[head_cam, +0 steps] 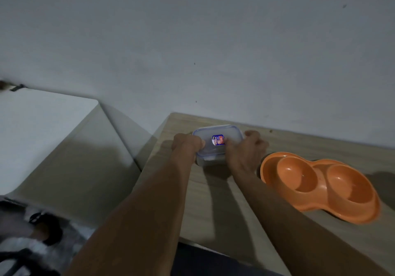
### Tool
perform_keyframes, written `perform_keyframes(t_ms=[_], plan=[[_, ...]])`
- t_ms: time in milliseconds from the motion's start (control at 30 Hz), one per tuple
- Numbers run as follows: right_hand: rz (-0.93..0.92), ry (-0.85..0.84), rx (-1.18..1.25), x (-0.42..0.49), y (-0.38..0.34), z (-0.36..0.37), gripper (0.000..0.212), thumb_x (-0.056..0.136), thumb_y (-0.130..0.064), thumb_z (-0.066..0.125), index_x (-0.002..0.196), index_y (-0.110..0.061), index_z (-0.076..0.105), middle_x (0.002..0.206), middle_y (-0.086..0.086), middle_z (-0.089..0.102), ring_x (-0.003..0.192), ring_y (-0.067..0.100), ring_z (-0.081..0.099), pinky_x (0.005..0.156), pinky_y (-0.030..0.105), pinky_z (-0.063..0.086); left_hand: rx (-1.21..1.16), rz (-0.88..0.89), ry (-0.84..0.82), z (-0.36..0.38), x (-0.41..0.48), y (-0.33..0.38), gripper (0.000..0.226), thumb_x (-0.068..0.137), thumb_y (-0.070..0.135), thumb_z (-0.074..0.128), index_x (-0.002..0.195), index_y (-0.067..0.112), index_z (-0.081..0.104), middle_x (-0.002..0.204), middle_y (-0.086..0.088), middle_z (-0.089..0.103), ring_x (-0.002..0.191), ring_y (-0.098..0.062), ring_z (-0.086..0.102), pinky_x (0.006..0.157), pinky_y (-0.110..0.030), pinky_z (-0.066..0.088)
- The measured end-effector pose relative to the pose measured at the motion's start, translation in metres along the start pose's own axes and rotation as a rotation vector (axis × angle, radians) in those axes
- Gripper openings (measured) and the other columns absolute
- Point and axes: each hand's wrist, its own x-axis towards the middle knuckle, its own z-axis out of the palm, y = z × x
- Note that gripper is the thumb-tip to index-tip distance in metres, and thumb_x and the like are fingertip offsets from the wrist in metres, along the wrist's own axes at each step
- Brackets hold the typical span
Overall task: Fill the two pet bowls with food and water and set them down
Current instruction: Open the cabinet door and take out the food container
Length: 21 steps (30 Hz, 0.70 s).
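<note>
A clear plastic container (215, 134) with a blue-trimmed lid and a small label stands near the back left of the wooden table (224, 200). My left hand (187, 143) grips its left side, thumb over the lid edge. My right hand (248, 149) grips its right side, fingers curled round the far corner. What is inside the container cannot be made out. To the right lies an orange double pet bowl (320, 184) with both of its wells empty.
A grey wall (213, 40) runs just behind the table. A white appliance or cabinet top (38, 130) stands to the left, with a gap between it and the table. Dark objects lie on the floor at the lower left (42, 228).
</note>
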Motion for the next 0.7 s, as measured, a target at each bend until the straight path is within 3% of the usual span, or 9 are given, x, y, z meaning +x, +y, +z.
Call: perform_keyframes(t_ms=[67,100,167,267,433,533,633,700], plan=[[0.428,-0.160,0.433,0.003,0.005,0.000,0.071,0.070,-0.038,0.084,0.125,-0.008,0.051,0.129,0.019,0.057,0.113,0.036,0.059,0.093,0.044,0.052,0.006,0.004,0.026,-0.002,-0.006,0.000,0.046,0.072,0.010,0.080,0.115,0.005,0.066,0.118,-0.015,0.068,0.105,-0.025,0.067,0.085,-0.036,0.055],[0.592,-0.245,0.668,0.003,0.005,0.001,0.066,0.067,-0.035,0.087,0.118,-0.008,0.054,0.123,0.019,0.062,0.105,0.036,0.064,0.088,0.049,0.056,0.011,0.011,0.027,-0.003,-0.008,0.000,0.044,0.072,0.009,0.079,0.114,0.004,0.067,0.117,-0.015,0.068,0.105,-0.025,0.068,0.084,-0.036,0.055],[0.696,-0.281,0.915,0.006,0.006,0.006,0.056,0.064,-0.024,0.091,0.105,-0.008,0.056,0.112,0.017,0.067,0.093,0.035,0.069,0.077,0.055,0.059,0.027,0.021,0.032,-0.003,-0.010,0.001,0.043,0.073,0.009,0.079,0.114,0.004,0.067,0.117,-0.017,0.068,0.106,-0.026,0.067,0.083,-0.036,0.056],[0.674,-0.248,0.918,0.005,0.007,0.013,0.068,0.065,-0.021,0.089,0.120,-0.004,0.053,0.112,0.017,0.066,0.091,0.031,0.067,0.073,0.045,0.060,0.049,0.030,0.035,-0.002,-0.010,0.002,0.043,0.076,0.010,0.078,0.117,0.002,0.065,0.119,-0.018,0.067,0.107,-0.027,0.067,0.085,-0.037,0.055],[0.596,-0.230,0.848,0.003,0.019,0.020,0.103,0.042,-0.045,0.086,0.127,0.001,0.050,0.101,0.013,0.063,0.080,0.027,0.058,0.053,0.028,0.045,0.083,0.051,0.046,0.001,-0.007,-0.001,0.045,0.077,0.012,0.077,0.118,0.002,0.064,0.117,-0.017,0.067,0.104,-0.029,0.068,0.087,-0.039,0.055],[0.562,-0.245,0.837,0.009,0.015,0.016,0.081,0.057,-0.030,0.087,0.123,-0.002,0.051,0.110,0.019,0.065,0.081,0.029,0.059,0.052,0.028,0.045,0.077,0.056,0.047,0.000,-0.006,0.000,0.045,0.076,0.012,0.078,0.118,0.002,0.064,0.117,-0.017,0.067,0.103,-0.030,0.068,0.086,-0.040,0.056],[0.453,-0.296,0.680,0.021,0.013,0.006,0.065,0.065,-0.018,0.085,0.119,-0.003,0.052,0.113,0.020,0.063,0.094,0.034,0.065,0.066,0.036,0.055,0.088,0.065,0.052,-0.002,-0.005,-0.001,0.046,0.076,0.013,0.079,0.119,0.001,0.063,0.117,-0.017,0.066,0.101,-0.031,0.068,0.085,-0.040,0.056],[0.385,-0.349,0.612,0.030,0.011,0.000,0.065,0.058,-0.012,0.087,0.115,-0.003,0.056,0.111,0.021,0.065,0.097,0.038,0.067,0.077,0.047,0.059,0.099,0.073,0.046,-0.003,-0.006,-0.001,0.047,0.075,0.013,0.080,0.117,0.000,0.063,0.115,-0.018,0.066,0.100,-0.031,0.068,0.087,-0.041,0.057]])
